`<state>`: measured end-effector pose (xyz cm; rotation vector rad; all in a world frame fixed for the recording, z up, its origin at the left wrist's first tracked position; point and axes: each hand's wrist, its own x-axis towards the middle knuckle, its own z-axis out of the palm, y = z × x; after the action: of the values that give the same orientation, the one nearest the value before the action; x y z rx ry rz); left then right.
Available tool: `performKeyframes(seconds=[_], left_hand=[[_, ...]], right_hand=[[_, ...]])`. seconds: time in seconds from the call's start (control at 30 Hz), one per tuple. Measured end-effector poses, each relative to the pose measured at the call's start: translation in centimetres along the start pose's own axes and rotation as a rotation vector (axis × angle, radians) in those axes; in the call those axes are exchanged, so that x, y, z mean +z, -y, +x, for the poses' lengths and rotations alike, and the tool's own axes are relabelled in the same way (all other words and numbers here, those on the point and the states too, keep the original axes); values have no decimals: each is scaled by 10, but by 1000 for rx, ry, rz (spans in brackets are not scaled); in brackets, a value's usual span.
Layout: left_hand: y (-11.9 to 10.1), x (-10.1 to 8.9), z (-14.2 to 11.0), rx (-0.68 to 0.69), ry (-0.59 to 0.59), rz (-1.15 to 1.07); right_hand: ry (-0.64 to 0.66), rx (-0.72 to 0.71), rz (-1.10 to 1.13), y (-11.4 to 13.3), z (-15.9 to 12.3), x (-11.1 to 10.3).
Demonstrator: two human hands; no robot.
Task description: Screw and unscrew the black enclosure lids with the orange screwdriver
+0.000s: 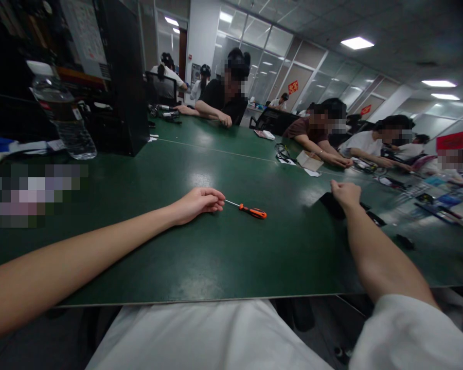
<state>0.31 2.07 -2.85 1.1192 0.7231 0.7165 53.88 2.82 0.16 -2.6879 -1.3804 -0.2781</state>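
Note:
A screwdriver with an orange and black handle lies on the green table, its thin metal shaft pointing left. My left hand rests at the shaft's end, fingers curled and closed round the tip, which they hide. Off to the right, my right hand is closed, with its back towards me. Beside and below it is a flat black object, partly hidden by the hand. What the right fingers hold, if anything, is out of sight.
A water bottle stands at the left by a black cabinet. Across the table sit several people, with cables and an open cardboard box before them. A small black item lies beyond my right forearm.

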Motion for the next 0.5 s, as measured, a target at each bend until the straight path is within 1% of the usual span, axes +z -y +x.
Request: performKeyframes(seconds=[0.1,0.2,0.27,0.33,0.4,0.5], left_hand=[[0,0,0,3,0,2],[0,0,0,7,6,-5],[0,0,0,9,9,-8],[1,-1,1,11,10,-9],[1,-2,1,13,12,-16],[2,-3,2,11,17,-29]], right_hand=[[87,69,-50,4,1,3],[129,98,-85,6,2,4],[150,101,-99,6,3,1],[162,89,-107,3,4,-7],[156,75,-116,-9,0,-20],[134,39,-126,-44,-20,-40]])
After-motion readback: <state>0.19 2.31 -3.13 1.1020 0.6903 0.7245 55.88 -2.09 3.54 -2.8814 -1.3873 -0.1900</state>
